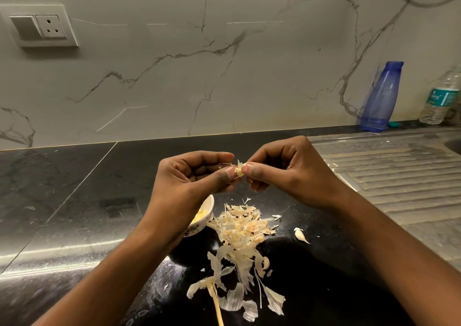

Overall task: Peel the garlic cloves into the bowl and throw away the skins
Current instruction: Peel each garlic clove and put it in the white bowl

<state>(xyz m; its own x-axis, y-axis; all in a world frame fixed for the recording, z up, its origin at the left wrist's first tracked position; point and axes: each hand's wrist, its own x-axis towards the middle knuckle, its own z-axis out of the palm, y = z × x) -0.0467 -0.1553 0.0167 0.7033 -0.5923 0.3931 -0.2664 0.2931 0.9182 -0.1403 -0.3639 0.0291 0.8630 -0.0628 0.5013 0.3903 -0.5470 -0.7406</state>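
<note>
Watching this on my feed. Way out at 10 o'clock from the hands there's a switch-and-socket plate (pixel 40 26) on the marble wall. The black countertop (pixel 62 201) runs across below it.

The small white bowl (pixel 203 222) sits at about 7 o'clock from the held clove, half hidden under the left wrist. A bit of yellow peeled garlic (pixel 199 216) shows inside.

The left hand (pixel 189 176) is up off the counter with its fingers curled, thumb and forefinger pinching the garlic clove (pixel 239 171) from its left side. The clove hangs in the air right between both hands, with papery skin sticking off its top. The right hand (pixel 287 173) pinches the same clove from the right, and its other fingers are tucked in.

At 6 o'clock from the clove the skins (pixel 242 228) lie in a loose heap on the counter, just beside the bowl. They trail toward the near edge, with a long pale stalk (pixel 215 298) among them. One loose unpeeled clove (pixel 300 234) lies apart at 3 o'clock from the heap.

Further right is the steel drainboard (pixel 399 176). At 2 o'clock, a blue bottle (pixel 379 98) and a clear water bottle (pixel 440 98) stand against the wall.
</note>
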